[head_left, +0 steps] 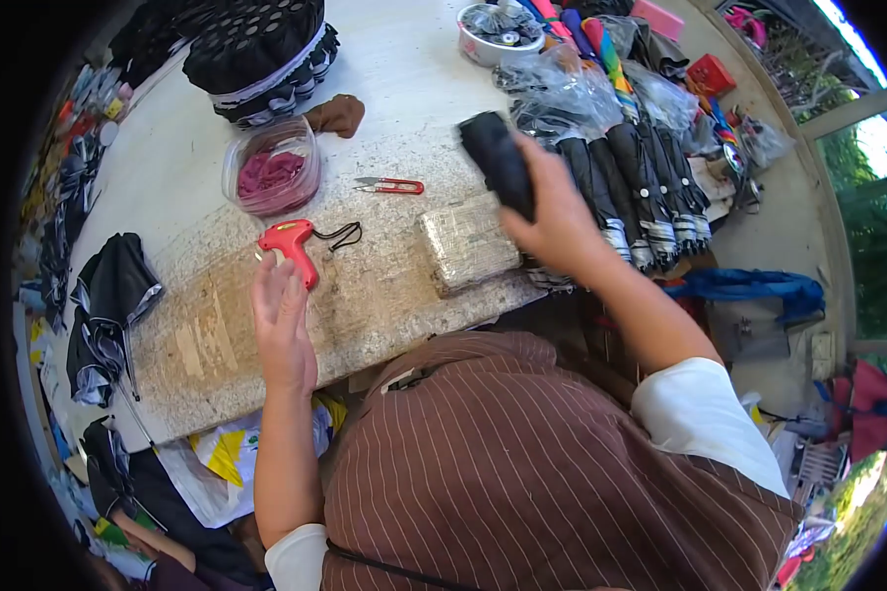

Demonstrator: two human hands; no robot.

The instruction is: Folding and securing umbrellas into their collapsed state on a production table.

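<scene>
My right hand (554,212) is closed round a black folded umbrella (498,163), slightly blurred, held above a taped, brick-shaped block (471,241) on the worktable. Fingers stretched out and holding nothing, my left hand (284,320) is just in front of a red tagging gun (291,246) with a black cord loop. Beyond the gun lie small red-handled thread snips (389,185) and a clear plastic tub (266,192) of dark pink cloth scraps. Right of my right hand, several black folded umbrellas (641,187) lie in a row.
A tall stack of black folded umbrellas (256,59) stands at the back left, near a brown cloth piece (337,115). Plastic bags (567,89) and a white bowl (501,44) fill the back right. A partly opened black umbrella (113,295) lies left. Another person's arm (153,537) shows lower left.
</scene>
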